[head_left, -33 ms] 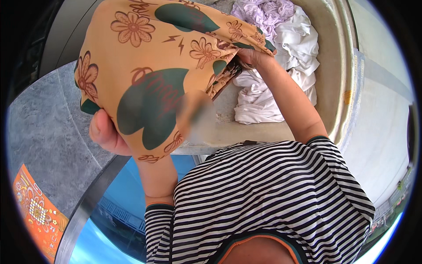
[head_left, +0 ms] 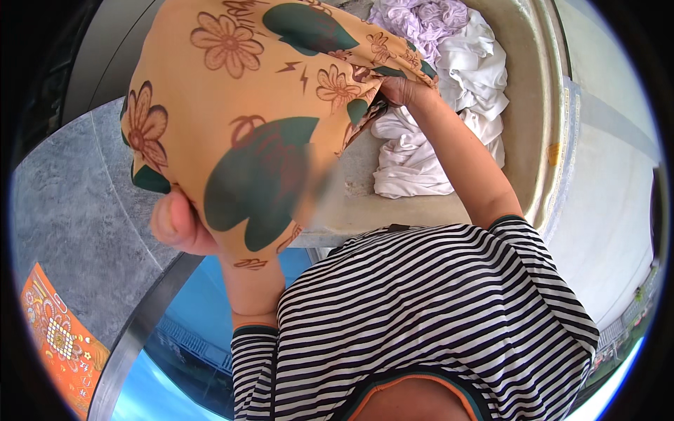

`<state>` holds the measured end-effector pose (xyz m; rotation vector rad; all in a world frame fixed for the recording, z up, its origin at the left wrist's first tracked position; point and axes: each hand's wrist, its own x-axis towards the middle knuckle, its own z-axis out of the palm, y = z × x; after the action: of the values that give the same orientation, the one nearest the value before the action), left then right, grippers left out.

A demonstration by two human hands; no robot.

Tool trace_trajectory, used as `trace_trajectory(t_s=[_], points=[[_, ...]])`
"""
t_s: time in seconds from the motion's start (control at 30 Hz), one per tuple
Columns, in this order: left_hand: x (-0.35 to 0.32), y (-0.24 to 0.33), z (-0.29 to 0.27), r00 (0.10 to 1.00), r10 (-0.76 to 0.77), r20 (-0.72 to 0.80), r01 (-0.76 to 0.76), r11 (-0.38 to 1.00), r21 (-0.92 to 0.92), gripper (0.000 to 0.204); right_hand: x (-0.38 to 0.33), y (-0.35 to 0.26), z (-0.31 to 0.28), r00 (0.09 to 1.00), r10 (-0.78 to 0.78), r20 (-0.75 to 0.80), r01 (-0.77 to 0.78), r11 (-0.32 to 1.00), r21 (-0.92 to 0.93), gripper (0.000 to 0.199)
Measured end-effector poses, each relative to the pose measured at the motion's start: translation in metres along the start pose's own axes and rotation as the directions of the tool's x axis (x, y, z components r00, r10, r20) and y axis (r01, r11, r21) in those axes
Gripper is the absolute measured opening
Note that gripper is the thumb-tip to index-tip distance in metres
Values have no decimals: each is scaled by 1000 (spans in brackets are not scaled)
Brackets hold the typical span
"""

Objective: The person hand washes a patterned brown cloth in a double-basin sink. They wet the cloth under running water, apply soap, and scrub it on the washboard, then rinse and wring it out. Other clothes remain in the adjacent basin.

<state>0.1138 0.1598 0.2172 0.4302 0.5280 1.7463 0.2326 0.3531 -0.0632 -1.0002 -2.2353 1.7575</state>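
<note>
I hold up an orange cloth printed with brown flowers and dark green leaf shapes. It is spread wide between both hands. My left hand grips its lower left edge, with the fingers tucked under the fabric. At the cloth's upper right corner my right hand pinches it above a beige tub. White laundry lies crumpled in the tub just below that hand, and a lilac garment lies beyond it.
My black-and-white striped shirt fills the lower middle. Grey stone paving lies to the left, with an orange patterned mat on it. A curved metal rail borders a blue surface below my left arm.
</note>
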Motion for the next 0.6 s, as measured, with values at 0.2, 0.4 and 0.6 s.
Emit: trace_trajectory(t_s=[0.2, 0.4, 0.6], points=[[-29, 7, 34, 998, -51, 22, 48, 991, 122, 58, 0, 3, 7, 999, 7, -37, -9, 999, -46, 29], [-49, 20, 74, 994, 28, -107, 8, 948, 319, 56, 7, 2, -8, 999, -18, -31, 15, 996, -88, 28], [19, -11, 35, 922, 143, -360, 35, 895, 446, 55, 2, 10, -8, 996, -36, 82, 56, 966, -253, 27]])
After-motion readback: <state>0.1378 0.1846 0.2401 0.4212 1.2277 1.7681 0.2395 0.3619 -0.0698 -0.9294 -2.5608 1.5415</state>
